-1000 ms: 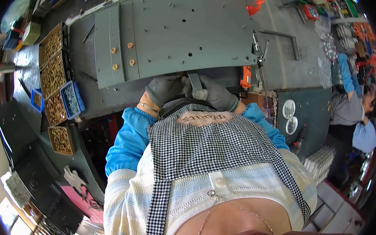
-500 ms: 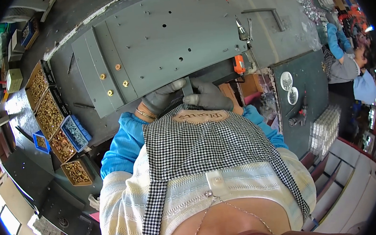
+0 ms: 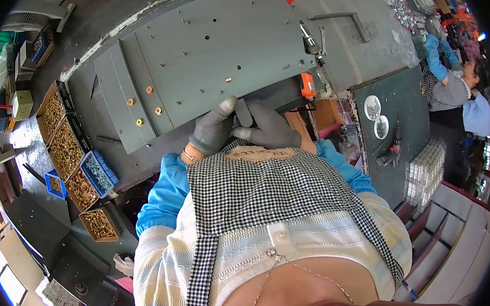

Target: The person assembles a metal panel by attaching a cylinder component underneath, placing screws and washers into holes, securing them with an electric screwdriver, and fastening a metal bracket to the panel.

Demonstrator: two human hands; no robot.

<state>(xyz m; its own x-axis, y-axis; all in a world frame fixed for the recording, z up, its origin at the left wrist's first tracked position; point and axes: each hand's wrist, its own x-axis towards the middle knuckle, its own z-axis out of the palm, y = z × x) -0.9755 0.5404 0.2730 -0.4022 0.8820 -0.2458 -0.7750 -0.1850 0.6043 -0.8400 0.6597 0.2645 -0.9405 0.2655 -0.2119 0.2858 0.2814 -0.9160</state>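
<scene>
A large grey metal panel (image 3: 190, 48) lies on the bench in front of me, with several small studs, holes and brass-coloured fittings on it. At its near edge my gloved right hand (image 3: 274, 127) closes its thumb and fingers on a small flat grey metal piece (image 3: 243, 113) with a rounded end. My gloved left hand (image 3: 214, 126) is right beside that piece, curled, one fingertip at the panel's edge. Its other fingers are hidden, and what they may hold does not show. One brass-coloured fitting (image 3: 228, 79) sits in a panel hole just beyond my hands.
Open boxes of brass-coloured fasteners (image 3: 65, 145) and a blue bin (image 3: 98, 174) of silvery ones stand at left. A pointed tool (image 3: 309, 40) and an orange-handled tool (image 3: 308, 85) lie by the panel's right end. Two white dishes (image 3: 372, 107) rest farther right, where another person (image 3: 452, 79) sits.
The panel has shifted slightly left. A hole near my hands that looked dark now shows a brass-coloured fitting. My left hand has turned, with its fingertip higher, and the grey piece shows more clearly.
</scene>
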